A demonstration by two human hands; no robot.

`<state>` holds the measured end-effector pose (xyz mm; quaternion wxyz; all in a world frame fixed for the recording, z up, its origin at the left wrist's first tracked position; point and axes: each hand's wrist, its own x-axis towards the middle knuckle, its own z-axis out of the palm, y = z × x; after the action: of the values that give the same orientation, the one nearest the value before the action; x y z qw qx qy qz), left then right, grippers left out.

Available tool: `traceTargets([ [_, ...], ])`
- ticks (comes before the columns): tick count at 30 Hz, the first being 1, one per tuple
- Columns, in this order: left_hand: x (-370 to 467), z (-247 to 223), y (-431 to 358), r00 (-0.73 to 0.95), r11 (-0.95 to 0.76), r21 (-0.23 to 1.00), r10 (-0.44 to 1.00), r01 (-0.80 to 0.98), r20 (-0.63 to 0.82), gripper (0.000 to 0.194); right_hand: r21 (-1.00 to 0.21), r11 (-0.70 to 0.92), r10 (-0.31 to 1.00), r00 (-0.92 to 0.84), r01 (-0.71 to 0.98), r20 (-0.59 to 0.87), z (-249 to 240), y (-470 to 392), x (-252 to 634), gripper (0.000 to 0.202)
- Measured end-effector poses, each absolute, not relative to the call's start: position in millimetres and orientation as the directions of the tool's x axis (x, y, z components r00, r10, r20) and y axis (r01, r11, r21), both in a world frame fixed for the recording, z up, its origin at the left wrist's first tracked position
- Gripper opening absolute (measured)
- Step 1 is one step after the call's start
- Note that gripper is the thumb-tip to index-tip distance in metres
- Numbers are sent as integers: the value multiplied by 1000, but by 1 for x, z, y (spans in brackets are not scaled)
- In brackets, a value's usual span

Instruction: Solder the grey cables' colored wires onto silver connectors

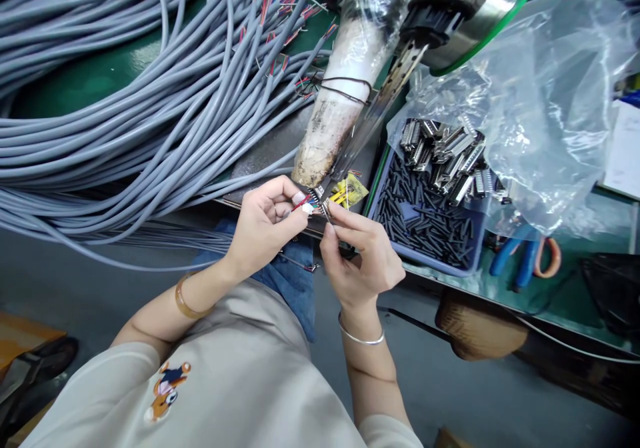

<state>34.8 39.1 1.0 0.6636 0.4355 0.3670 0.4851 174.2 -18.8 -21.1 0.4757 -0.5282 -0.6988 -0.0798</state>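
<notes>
At the bench's front edge both hands meet below the tip of a soldering iron point(384, 93). My left hand point(265, 218) is closed in a pinch on the thin coloured wires point(311, 201) of a cable end. Just beyond these wires is a small metal connector point(316, 193), partly covered by my fingers. My right hand point(364, 255) is also pinched, thumb against forefinger, close beside the wires. What lies between its fingertips is too small to make out. A yellow piece point(354, 191) rests behind the right fingertips.
Bundled grey cables point(165, 121) with stripped ends cover the left. A white duct point(345, 88) hangs over the hands. On the right, a blue tray point(430, 259) holds black tubes point(420, 215) and metal connectors point(455, 151), near a plastic bag point(555, 101) and blue-handled pliers point(525, 261).
</notes>
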Motion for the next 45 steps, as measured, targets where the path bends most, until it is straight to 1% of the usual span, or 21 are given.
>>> traceTargets([
  [3, 35, 2, 39, 256, 134, 935, 965, -327, -49, 18, -385, 443, 650, 6, 810, 760, -21, -18, 174, 19],
  [8, 35, 2, 40, 244, 142, 943, 968, -302, -67, 18, -374, 453, 646, -9, 809, 763, -20, -18, 175, 19],
  [13, 36, 4, 39, 226, 138, 935, 972, -326, -65, 17, -355, 449, 639, -17, 820, 769, -16, -16, 175, 19],
  [19, 37, 4, 39, 219, 154, 926, 972, -344, -80, 19, -258, 446, 610, -80, 857, 788, -15, -17, 173, 18],
  [21, 36, 3, 39, 232, 165, 930, 968, -328, -90, 19, -248, 447, 612, -92, 860, 786, -16, -18, 173, 18],
  [23, 35, 3, 38, 240, 183, 932, 965, -313, -109, 21, -276, 450, 623, -77, 849, 778, -17, -19, 172, 19],
  [25, 34, 4, 38, 248, 198, 932, 961, -305, -123, 22, -339, 447, 640, -31, 828, 768, -17, -19, 172, 21],
  [27, 34, 5, 37, 258, 198, 932, 959, -304, -119, 22, -403, 435, 659, 21, 805, 752, -17, -19, 171, 22],
  [29, 34, 6, 37, 260, 181, 933, 961, -310, -100, 20, -437, 422, 670, 52, 794, 741, -16, -19, 171, 22],
  [34, 35, 5, 38, 255, 146, 942, 965, -304, -68, 20, -450, 409, 678, 66, 794, 732, -15, -19, 171, 21],
  [40, 38, 5, 38, 242, 108, 925, 970, -364, -18, 26, -461, 392, 679, 88, 796, 729, -12, -17, 171, 22],
  [45, 39, 5, 38, 233, 84, 924, 973, -373, 5, 28, -437, 393, 668, 75, 809, 740, -9, -17, 169, 22],
])
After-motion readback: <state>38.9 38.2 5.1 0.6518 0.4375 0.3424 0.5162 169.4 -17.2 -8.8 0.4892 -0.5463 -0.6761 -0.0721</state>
